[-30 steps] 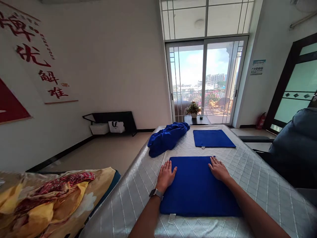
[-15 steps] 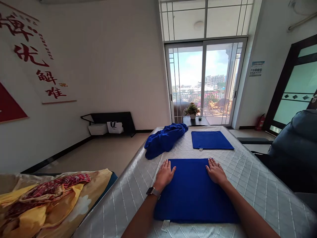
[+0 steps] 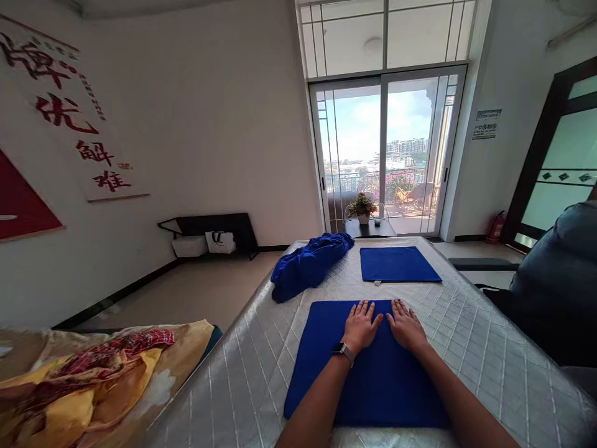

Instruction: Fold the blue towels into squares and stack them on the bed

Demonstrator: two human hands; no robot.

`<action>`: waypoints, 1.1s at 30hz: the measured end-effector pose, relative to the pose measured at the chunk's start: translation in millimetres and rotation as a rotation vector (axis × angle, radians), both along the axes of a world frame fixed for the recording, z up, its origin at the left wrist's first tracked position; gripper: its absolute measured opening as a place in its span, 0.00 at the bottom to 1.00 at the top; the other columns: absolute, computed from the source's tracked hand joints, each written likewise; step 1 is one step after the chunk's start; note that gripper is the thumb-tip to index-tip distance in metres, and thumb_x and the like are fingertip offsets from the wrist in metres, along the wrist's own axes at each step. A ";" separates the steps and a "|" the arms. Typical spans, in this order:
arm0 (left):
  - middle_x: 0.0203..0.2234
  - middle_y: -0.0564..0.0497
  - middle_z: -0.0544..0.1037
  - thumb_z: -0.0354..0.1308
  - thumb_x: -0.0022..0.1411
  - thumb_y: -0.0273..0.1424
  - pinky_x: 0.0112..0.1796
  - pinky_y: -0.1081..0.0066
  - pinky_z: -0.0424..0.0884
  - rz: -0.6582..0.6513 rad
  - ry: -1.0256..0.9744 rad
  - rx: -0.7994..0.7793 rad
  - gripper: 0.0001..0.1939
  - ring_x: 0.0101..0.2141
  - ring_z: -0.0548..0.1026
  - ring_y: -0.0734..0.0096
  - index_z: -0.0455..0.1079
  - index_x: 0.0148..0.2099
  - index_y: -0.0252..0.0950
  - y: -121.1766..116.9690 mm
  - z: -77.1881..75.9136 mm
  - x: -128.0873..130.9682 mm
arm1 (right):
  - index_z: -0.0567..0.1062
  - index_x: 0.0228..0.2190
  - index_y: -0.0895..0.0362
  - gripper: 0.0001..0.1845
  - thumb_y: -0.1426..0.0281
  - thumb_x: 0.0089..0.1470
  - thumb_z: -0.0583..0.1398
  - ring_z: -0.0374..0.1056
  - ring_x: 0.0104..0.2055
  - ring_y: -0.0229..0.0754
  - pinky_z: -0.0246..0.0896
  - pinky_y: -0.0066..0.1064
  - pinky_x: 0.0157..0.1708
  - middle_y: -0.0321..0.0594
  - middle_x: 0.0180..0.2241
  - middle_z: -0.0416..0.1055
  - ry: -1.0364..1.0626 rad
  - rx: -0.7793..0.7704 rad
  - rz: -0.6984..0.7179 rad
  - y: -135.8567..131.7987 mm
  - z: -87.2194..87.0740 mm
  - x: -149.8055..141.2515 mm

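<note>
A flat blue cloth piece, squared at its corners, lies in front of me on a silver quilted mattress. Pressed flat on its far part is my left hand, fingers stretched out, a watch on the wrist. My right hand rests open by the far right corner, a short gap from the left. Beyond them lies a second flat blue cloth piece with a small white tag at its near edge. A crumpled heap of blue cloth sits at the far left of the mattress.
Yellow and red plaid cloths lie on a lower surface at the left. A dark chair stands to the right. Past the mattress's far edge, a small table bears a potted plant before the sliding glass door.
My left hand has slid right across the blue cloth, from its far left corner to near my right hand. The right hand has hardly moved. The view has shifted slightly.
</note>
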State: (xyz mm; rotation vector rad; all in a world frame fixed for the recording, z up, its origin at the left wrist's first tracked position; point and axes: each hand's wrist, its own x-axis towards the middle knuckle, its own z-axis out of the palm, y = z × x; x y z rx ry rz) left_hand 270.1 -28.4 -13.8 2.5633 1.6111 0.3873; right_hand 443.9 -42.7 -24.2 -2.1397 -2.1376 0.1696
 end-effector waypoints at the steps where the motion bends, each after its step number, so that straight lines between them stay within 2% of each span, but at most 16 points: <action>1: 0.70 0.45 0.57 0.28 0.72 0.52 0.68 0.54 0.49 0.043 0.016 0.004 0.38 0.70 0.52 0.59 0.56 0.71 0.36 1.3 0.3 -17.1 | 0.46 0.70 0.65 0.37 0.59 0.67 0.37 0.33 0.74 0.44 0.28 0.42 0.70 0.44 0.73 0.39 0.009 0.002 -0.009 0.5 -0.1 -0.2; 6: 0.71 0.42 0.54 0.31 0.73 0.51 0.68 0.55 0.48 0.308 0.114 -0.016 0.38 0.70 0.50 0.57 0.52 0.72 0.31 3.6 6.0 -112.2 | 0.45 0.70 0.66 0.37 0.58 0.67 0.37 0.33 0.74 0.43 0.27 0.42 0.70 0.43 0.73 0.39 0.021 -0.001 -0.013 3.4 -3.0 0.1; 9: 0.71 0.38 0.51 0.31 0.73 0.49 0.67 0.57 0.48 0.380 0.119 -0.033 0.38 0.70 0.50 0.57 0.50 0.73 0.27 1.8 6.7 -142.6 | 0.45 0.70 0.66 0.37 0.59 0.67 0.37 0.32 0.74 0.43 0.27 0.43 0.70 0.44 0.73 0.38 0.013 -0.001 -0.011 5.4 -6.1 0.9; 17: 0.71 0.37 0.51 0.30 0.73 0.51 0.67 0.56 0.48 0.379 0.091 -0.018 0.39 0.70 0.50 0.57 0.49 0.73 0.27 2.0 -0.7 -146.9 | 0.45 0.70 0.65 0.37 0.59 0.67 0.37 0.33 0.74 0.43 0.30 0.43 0.70 0.42 0.73 0.38 -0.044 0.001 -0.003 7.9 -11.9 1.3; 23: 0.71 0.37 0.52 0.31 0.72 0.50 0.66 0.56 0.49 0.380 0.080 0.004 0.39 0.70 0.51 0.57 0.52 0.72 0.28 1.6 -1.7 -149.8 | 0.46 0.70 0.66 0.36 0.60 0.68 0.37 0.34 0.74 0.43 0.31 0.42 0.70 0.42 0.73 0.38 -0.065 -0.003 -0.008 4.1 -4.4 -3.8; 28: 0.70 0.36 0.53 0.32 0.73 0.49 0.67 0.56 0.48 0.376 0.055 0.012 0.38 0.70 0.51 0.56 0.51 0.72 0.27 1.0 -2.4 -149.5 | 0.48 0.69 0.67 0.35 0.63 0.67 0.38 0.35 0.74 0.44 0.31 0.41 0.70 0.45 0.72 0.41 -0.086 -0.003 -0.036 -7.5 5.0 -6.7; 33: 0.70 0.35 0.53 0.35 0.73 0.49 0.67 0.57 0.48 0.378 0.014 0.024 0.38 0.70 0.52 0.55 0.52 0.72 0.26 0.0 -0.7 -148.1 | 0.47 0.70 0.67 0.36 0.61 0.67 0.37 0.35 0.74 0.43 0.33 0.40 0.70 0.44 0.72 0.40 -0.046 0.004 -0.005 -25.7 -3.6 -7.9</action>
